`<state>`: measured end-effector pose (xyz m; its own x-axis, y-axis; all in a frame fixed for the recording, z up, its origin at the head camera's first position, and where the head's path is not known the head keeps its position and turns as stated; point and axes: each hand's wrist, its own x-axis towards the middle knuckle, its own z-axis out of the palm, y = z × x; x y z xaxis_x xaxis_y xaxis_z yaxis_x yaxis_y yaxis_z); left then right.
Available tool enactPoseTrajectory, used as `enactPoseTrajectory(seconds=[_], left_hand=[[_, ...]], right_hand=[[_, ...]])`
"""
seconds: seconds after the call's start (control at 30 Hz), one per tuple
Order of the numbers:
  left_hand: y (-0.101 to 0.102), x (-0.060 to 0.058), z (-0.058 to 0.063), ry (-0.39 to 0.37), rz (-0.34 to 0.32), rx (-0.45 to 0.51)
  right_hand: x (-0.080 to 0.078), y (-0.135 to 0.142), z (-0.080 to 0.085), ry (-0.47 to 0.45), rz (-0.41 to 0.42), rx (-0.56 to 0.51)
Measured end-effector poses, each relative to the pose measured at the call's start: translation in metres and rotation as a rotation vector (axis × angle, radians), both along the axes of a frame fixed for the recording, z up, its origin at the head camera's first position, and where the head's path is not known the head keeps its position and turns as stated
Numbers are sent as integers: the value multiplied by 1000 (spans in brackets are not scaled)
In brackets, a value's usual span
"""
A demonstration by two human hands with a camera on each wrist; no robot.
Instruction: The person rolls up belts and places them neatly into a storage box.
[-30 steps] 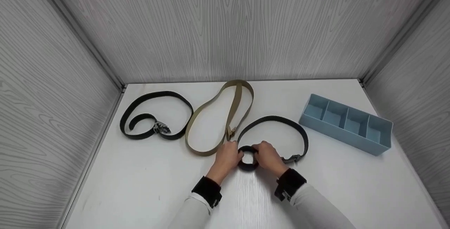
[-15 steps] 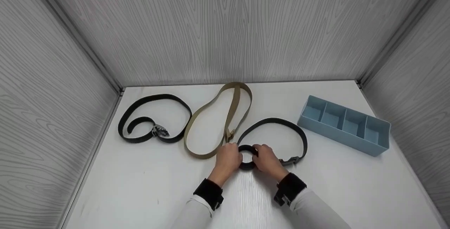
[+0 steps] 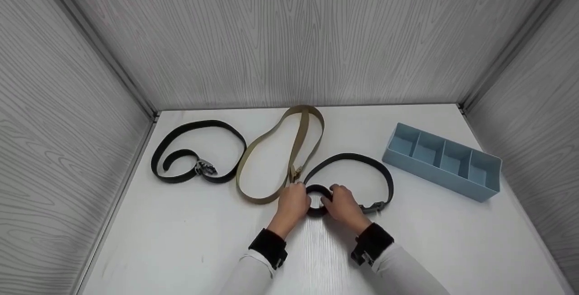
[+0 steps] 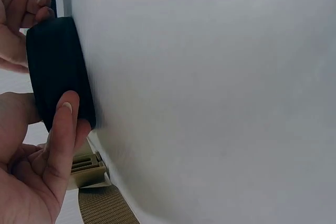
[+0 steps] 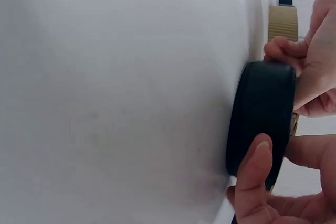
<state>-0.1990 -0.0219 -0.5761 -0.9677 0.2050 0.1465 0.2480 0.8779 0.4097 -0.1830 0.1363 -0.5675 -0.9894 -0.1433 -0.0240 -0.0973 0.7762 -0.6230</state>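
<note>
A black belt [image 3: 355, 156] lies in a wide loop at the middle of the table, one end bent into a small ring [image 3: 317, 213]. My left hand [image 3: 293, 205] pinches the ring's left side, thumb inside and fingers on the outer face. At the ring's right side, my right hand [image 3: 344, 206] pinches the strap, its thumb reaching into the opening. The buckle [image 3: 375, 206] lies just right of that hand. In the left wrist view the smooth outer face of the black strap [image 4: 55, 61] stands on edge. Behind the left fingers shows a tan buckle [image 4: 88, 169].
Left of the hands lies a tan webbing belt [image 3: 258, 143] in a long loop, its buckle close to my left knuckles. Farther left is another black belt [image 3: 199, 125] with a metal buckle [image 3: 206, 167]. A blue divided box [image 3: 434, 170] stands at right. Grey panels enclose the table.
My right thumb has shifted left into the ring's opening. The ring looks slightly smaller, while both hands stay in nearly the same place.
</note>
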Motion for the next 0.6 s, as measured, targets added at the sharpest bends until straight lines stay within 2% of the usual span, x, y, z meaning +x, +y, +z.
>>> enactPoseTrajectory(seconds=[0.13,0.27,0.43,0.5,0.6], left_hand=[[-2,1,3,-28,8,25],[-6,0,5,-55,10,5],[-9,-3,5,-22,3,-32],[-9,-4,5,-13,-1,-30],[-8,-3,4,-27,4,-3]], right_hand=[[1,-3,1,8,-12,18],[-2,-6,1,25,31,30],[-8,-8,1,36,111,33],[-8,-8,1,40,104,21],[-4,-8,1,33,41,-6]])
